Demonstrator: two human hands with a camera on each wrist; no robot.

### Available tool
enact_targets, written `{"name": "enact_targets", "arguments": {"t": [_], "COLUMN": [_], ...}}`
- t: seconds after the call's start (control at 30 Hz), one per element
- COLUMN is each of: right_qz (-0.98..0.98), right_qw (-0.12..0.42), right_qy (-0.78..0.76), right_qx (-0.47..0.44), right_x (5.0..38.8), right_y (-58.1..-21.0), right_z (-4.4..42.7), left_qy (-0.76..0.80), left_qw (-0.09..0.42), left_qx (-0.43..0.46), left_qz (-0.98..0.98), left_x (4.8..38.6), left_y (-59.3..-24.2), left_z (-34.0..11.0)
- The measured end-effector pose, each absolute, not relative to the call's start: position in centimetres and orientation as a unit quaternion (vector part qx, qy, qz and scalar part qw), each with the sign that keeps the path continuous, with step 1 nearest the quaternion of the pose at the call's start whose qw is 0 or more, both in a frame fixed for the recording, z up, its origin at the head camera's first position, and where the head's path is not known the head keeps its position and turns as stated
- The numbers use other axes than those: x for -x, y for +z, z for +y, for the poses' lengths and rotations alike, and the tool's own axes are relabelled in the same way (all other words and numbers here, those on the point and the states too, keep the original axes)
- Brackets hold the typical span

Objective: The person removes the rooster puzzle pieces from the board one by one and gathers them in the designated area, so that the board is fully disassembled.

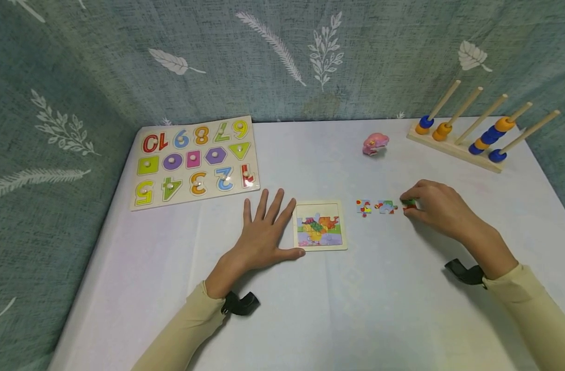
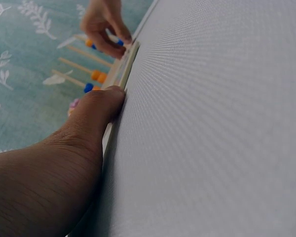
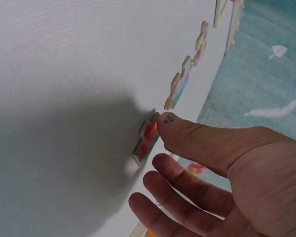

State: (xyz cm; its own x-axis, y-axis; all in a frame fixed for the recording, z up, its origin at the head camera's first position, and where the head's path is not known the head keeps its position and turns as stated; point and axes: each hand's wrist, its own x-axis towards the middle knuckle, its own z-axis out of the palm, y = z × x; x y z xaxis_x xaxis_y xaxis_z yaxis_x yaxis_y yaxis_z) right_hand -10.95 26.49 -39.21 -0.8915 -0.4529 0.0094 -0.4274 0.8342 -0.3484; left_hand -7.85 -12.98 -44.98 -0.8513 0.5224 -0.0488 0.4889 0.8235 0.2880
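My left hand lies spread with its fingers straight, fingertips and thumb against the left side of a small wooden puzzle tray. In the left wrist view, the thumb rests along the tray's edge. Colourful jigsaw pieces fill the tray's lower part, while its upper strip shows bare wood. To the right, my right hand pinches a red and green jigsaw piece between thumb and forefinger, at the tabletop. Two loose pieces, one yellow and red, one bluish-green, lie between tray and right hand.
A wooden number and shape board with knobbed pieces lies at the back left. Behind the loose pieces stands a pink toy figure. At the back right is a peg stand with blue and orange beads. Patterned green cloth hangs behind.
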Motion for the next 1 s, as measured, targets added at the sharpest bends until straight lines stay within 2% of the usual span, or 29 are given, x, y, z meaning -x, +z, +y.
{"name": "enact_targets", "arguments": {"t": [0.37,1.0], "right_qz": [0.954,0.944], "right_qw": [-0.003,-0.012], "right_qy": [-0.18,-0.19], "right_qx": [0.24,0.271], "right_x": [10.3,10.3], "right_y": [-37.8,-37.3], "right_z": [25.1,20.8], "left_qy": [0.133,0.137], "left_qw": [0.064,0.06], "left_qx": [-0.264,-0.267], "left_qz": [0.953,0.952], "left_x": [8.0,7.9], "left_y": [-45.0,-45.1], "left_z": [-13.0,-13.0]}}
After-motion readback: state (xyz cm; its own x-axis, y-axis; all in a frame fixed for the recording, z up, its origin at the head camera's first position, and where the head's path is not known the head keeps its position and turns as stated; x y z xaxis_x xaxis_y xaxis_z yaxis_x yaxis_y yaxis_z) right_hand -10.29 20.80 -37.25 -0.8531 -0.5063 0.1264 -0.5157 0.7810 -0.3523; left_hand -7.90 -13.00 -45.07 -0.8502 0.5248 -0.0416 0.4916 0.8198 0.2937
